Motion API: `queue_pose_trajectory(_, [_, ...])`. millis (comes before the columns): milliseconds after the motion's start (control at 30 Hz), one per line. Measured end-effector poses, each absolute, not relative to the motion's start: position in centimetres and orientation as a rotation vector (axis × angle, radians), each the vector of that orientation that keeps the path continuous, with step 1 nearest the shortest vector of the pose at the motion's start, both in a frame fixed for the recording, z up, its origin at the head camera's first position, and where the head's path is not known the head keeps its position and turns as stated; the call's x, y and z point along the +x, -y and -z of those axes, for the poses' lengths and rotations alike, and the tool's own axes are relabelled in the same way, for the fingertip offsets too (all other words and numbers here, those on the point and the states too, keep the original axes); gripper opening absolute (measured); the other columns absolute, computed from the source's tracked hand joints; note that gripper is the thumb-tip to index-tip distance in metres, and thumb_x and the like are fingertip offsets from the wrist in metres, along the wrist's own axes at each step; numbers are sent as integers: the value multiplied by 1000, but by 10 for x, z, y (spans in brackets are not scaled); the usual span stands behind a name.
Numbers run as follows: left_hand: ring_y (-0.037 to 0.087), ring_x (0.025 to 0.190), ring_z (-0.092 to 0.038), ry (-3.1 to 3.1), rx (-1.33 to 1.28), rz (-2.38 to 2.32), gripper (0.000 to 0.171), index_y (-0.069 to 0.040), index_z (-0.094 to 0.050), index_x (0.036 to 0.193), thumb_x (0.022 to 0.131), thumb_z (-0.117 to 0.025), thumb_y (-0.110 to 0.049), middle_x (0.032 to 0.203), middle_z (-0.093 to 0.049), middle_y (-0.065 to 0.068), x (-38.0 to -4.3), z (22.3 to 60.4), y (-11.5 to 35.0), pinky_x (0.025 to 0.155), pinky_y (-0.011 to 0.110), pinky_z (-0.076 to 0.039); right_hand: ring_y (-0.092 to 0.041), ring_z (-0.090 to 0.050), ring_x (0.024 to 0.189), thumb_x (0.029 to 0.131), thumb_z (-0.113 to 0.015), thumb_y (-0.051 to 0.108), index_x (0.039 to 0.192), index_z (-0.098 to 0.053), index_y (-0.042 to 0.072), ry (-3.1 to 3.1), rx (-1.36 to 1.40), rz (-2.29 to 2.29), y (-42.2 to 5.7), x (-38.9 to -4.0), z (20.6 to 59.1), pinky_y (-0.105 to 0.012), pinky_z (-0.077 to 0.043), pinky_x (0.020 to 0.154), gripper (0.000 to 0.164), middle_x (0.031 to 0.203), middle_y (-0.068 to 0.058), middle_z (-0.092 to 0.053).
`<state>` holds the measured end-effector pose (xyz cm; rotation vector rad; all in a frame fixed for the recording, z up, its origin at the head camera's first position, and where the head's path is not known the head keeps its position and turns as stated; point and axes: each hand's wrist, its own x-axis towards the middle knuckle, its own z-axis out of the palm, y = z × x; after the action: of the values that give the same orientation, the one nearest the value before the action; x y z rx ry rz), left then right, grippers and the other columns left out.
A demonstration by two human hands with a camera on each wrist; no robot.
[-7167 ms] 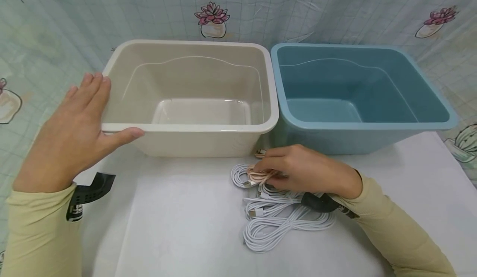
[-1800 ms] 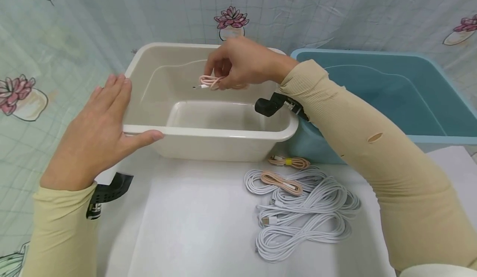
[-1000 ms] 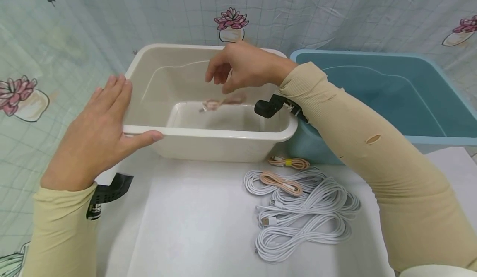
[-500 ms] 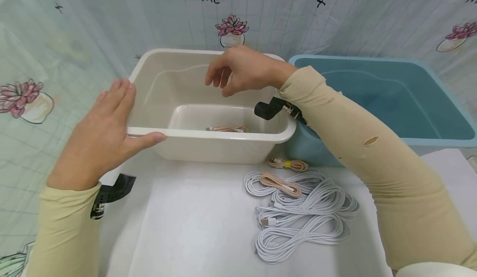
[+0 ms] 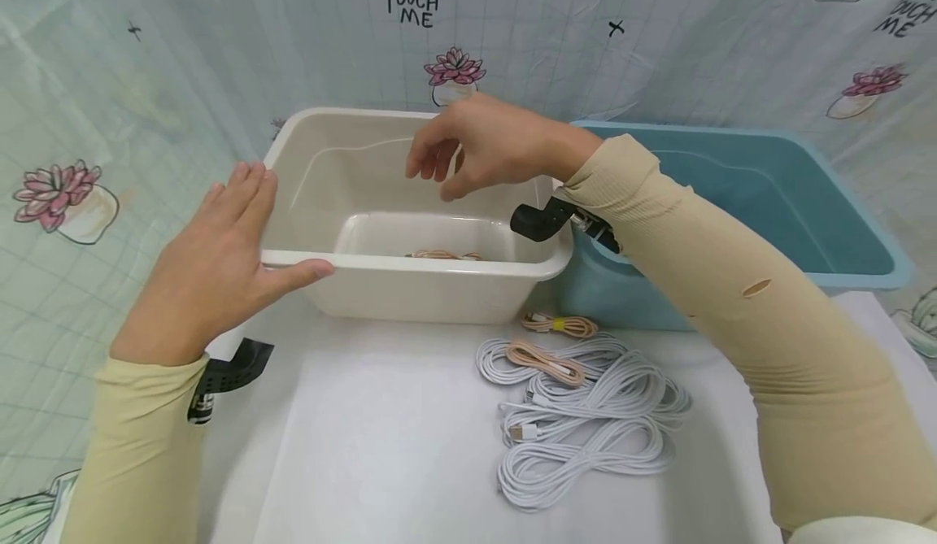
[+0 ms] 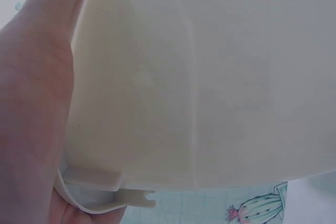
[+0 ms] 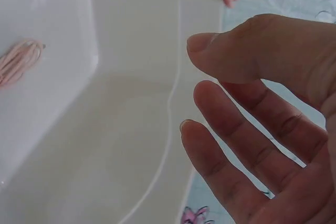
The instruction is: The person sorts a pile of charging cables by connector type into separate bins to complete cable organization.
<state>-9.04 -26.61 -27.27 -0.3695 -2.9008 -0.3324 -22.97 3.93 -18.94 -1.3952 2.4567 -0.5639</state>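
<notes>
My left hand [image 5: 212,267] rests on the left front corner of the beige plastic tub [image 5: 410,288], fingers straight along the side rim and thumb along the front one. In the left wrist view that hand [image 6: 37,77] lies against the tub's outer wall [image 6: 136,87]. Over the tub hovers my right hand [image 5: 490,141], its loosely bent fingers holding nothing. A coiled peach-coloured cable [image 5: 445,254] lies on the tub floor, partly hidden by the front rim. The right wrist view shows this cable [image 7: 21,61] well away from the fingertips [image 7: 202,43].
A blue tub [image 5: 629,300] stands right of the beige one, partly behind the right sleeve. On the white table [image 5: 381,430] lie coiled white cables [image 5: 600,414], a peach cable [image 5: 545,363] on top of them, and another peach cable [image 5: 560,324] with a yellow tie.
My right hand picked up a peach cable from the table pile, carried it over the beige tub and let go; it dropped to the floor inside. My left hand stayed on the rim.
</notes>
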Motion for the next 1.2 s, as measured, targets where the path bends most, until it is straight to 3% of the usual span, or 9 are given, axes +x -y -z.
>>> queue_pose_trajectory(233, [43, 162, -12, 2909, -379, 337, 116, 0, -13, 165, 88, -71, -65, 171, -15, 29, -91, 273, 265, 135, 56, -8, -11, -68, 104, 86, -79, 6, 120, -75, 15, -2466, -1426, 645, -50, -210, 179, -28, -61, 94, 35, 115, 2, -74])
queue_pose_trajectory(700, [43, 162, -11, 2911, -373, 348, 115, 1, -12, 165, 89, -70, -65, 172, -13, 28, -91, 275, 265, 135, 56, -8, -7, -68, 103, 85, -80, -1, 117, -76, 12, -2407, -1553, 790, -74, -174, 168, -20, -59, 95, 35, 117, 1, -74])
queue_pose_trajectory(1200, [40, 164, -7, 2917, -376, 370, 114, -2, -9, 165, 91, -70, -62, 173, -7, 24, -92, 277, 264, 136, 54, -4, -6, -66, 96, 86, -81, 7, 113, -78, 16, -2306, -1851, 799, -104, -143, 195, -24, -59, 88, 29, 110, 8, -75])
